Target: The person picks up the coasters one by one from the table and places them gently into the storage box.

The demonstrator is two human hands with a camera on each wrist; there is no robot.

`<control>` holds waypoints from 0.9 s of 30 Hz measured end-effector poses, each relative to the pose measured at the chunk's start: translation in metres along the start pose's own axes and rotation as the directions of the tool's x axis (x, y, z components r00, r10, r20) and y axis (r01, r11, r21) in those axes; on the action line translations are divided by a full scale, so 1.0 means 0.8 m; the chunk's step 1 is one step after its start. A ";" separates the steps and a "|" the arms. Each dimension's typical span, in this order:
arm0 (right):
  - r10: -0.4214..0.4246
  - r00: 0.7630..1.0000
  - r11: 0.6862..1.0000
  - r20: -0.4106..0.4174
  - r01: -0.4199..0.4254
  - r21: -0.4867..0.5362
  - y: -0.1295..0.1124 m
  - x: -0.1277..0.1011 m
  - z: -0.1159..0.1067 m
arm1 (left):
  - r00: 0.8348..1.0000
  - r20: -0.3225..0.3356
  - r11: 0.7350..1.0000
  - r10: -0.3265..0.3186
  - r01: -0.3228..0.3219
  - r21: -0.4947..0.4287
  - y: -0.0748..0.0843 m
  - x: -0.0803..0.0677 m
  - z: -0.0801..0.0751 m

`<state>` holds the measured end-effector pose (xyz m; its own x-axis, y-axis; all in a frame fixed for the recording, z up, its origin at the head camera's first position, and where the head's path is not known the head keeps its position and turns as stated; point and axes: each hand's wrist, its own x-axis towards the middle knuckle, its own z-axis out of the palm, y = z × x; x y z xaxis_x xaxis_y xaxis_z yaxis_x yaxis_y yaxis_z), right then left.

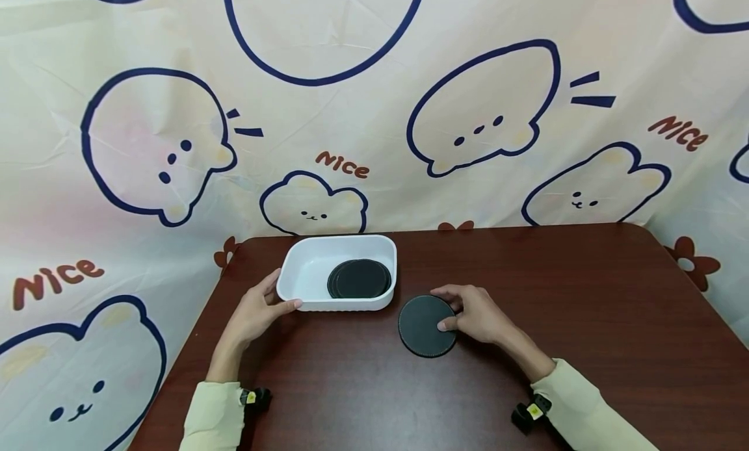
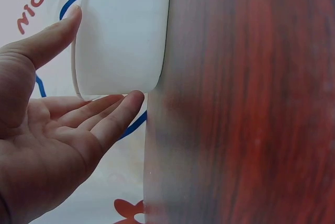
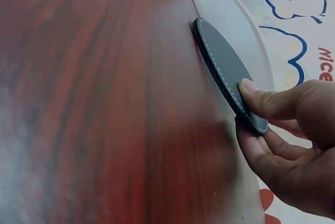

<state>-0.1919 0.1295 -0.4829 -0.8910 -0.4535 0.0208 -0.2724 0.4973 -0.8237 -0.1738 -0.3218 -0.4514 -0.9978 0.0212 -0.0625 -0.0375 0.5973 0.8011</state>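
Observation:
A white rectangular tray (image 1: 304,269) stands at the table's far left and holds a stack of black round coasters (image 1: 359,279). My left hand (image 1: 275,301) rests against the tray's near left corner, with the thumb (image 2: 57,35) along one wall and straight fingers (image 2: 118,111) touching the other. Another black coaster (image 1: 422,324) with pale stitching lies just right of the tray. My right hand (image 1: 445,309) pinches its right edge, thumb (image 3: 261,96) on top and fingers underneath. In the right wrist view the coaster (image 3: 222,64) looks tilted, its held edge raised off the wood.
The dark red-brown wooden table (image 1: 585,308) stretches to the right and toward me. A cream cloth with blue cartoon animals and "Nice" lettering (image 1: 351,113) hangs behind and drapes past the table's left edge.

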 end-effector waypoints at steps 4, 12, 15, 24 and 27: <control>0.006 1.000 1.000 -0.005 -0.006 0.027 0.001 0.000 -0.004 | 1.000 0.000 1.000 -0.002 0.002 0.004 0.001 0.000 0.000; -0.002 1.000 0.998 0.008 0.002 0.069 0.004 -0.001 -0.008 | 1.000 0.002 1.000 0.000 0.000 -0.001 0.001 0.000 0.000; 0.004 1.000 0.993 0.023 -0.007 0.118 0.004 -0.001 -0.009 | 1.000 0.001 1.000 0.001 -0.001 0.000 0.001 0.000 -0.001; 0.054 0.997 0.973 0.057 -0.065 0.220 0.003 -0.002 -0.010 | 1.000 0.001 1.000 0.000 0.000 0.000 0.000 0.001 -0.001; 0.089 0.994 0.964 0.070 -0.104 0.244 0.004 -0.003 -0.008 | 1.000 0.001 1.000 -0.006 0.006 0.001 0.001 0.001 -0.001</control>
<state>-0.1926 0.1370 -0.4817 -0.8841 -0.4580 -0.0928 -0.0811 0.3459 -0.9348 -0.1745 -0.3217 -0.4505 -0.9976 0.0181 -0.0675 -0.0433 0.5986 0.7999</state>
